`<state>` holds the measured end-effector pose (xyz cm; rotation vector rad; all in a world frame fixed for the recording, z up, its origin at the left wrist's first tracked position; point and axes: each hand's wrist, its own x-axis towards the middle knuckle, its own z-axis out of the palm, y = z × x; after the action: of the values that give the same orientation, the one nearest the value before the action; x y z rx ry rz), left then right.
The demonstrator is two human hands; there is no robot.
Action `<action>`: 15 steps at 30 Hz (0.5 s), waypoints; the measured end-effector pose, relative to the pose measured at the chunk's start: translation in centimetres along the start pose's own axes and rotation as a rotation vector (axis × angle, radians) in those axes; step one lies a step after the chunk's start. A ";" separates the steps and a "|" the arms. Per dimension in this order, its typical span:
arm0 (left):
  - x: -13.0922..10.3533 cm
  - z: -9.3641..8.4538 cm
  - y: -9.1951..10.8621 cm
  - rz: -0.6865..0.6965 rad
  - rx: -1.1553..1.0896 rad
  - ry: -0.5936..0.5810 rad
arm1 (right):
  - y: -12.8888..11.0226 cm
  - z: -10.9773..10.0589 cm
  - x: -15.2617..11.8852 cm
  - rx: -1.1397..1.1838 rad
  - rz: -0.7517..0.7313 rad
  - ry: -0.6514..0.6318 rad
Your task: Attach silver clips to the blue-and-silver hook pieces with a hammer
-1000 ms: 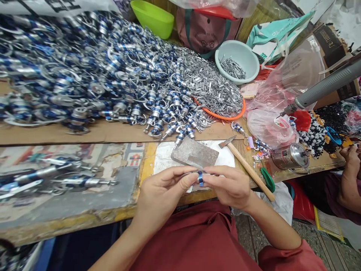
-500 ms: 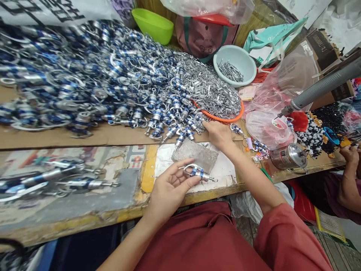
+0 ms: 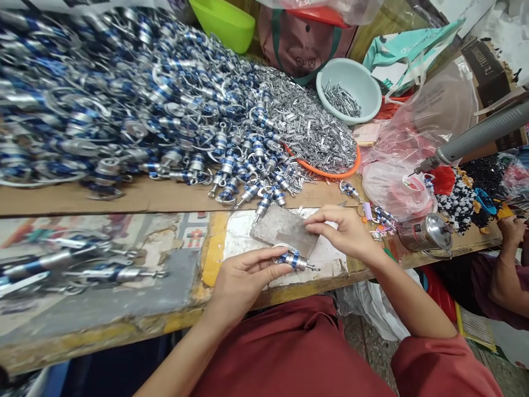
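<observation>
My left hand (image 3: 250, 277) pinches a small silver-and-blue metal piece (image 3: 296, 259) between thumb and fingers. This piece has a ringed body, a curved white-silver arm and a small eye at its right end. It is held just over the near edge of a flat grey block (image 3: 285, 227) lying on the white patch of the bench. My right hand (image 3: 341, 230) is at the block's right side, thumb and fingertips closed together; whatever they hold is too small to make out. Behind it, small flat silver metal parts (image 3: 322, 144) fill an orange-rimmed tray (image 3: 330, 174).
A large heap of similar silver-and-blue pieces (image 3: 136, 110) covers the back left. Several more lie on the bench (image 3: 173, 292) at left. A pale blue bowl (image 3: 369, 91), a metal mug (image 3: 417, 234) and a grey power screwdriver (image 3: 479, 132) are at right. Another person's hand (image 3: 510, 234) shows at the far right.
My right hand has drawn back from the edge of the parts tray toward me, beside the grey block. My left hand keeps the silver-and-blue piece in nearly the same place.
</observation>
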<state>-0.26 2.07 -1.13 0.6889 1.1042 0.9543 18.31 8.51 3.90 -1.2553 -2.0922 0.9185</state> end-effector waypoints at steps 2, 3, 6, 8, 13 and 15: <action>0.1 -0.1 0.0 0.023 0.029 -0.021 | -0.8 0.2 -0.6 0.035 -0.014 -0.035; 0.1 -0.2 0.0 0.034 0.038 -0.025 | -1.0 0.4 -0.7 0.029 -0.052 -0.066; 0.2 -0.3 0.1 0.053 0.062 -0.005 | -1.1 1.2 -0.6 -0.112 -0.209 -0.155; 0.3 -0.3 0.1 0.064 0.085 0.003 | -0.7 1.8 -0.3 -0.227 -0.262 -0.174; 0.5 -0.3 0.1 0.101 0.147 0.031 | 0.1 3.5 0.1 -0.325 -0.312 -0.160; 0.6 -0.3 0.0 0.111 0.144 0.042 | -0.1 3.5 -0.3 -0.295 -0.317 -0.083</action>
<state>-0.48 2.61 -1.44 0.8578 1.1896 0.9939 15.89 7.29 1.75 -0.9891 -2.4695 0.5442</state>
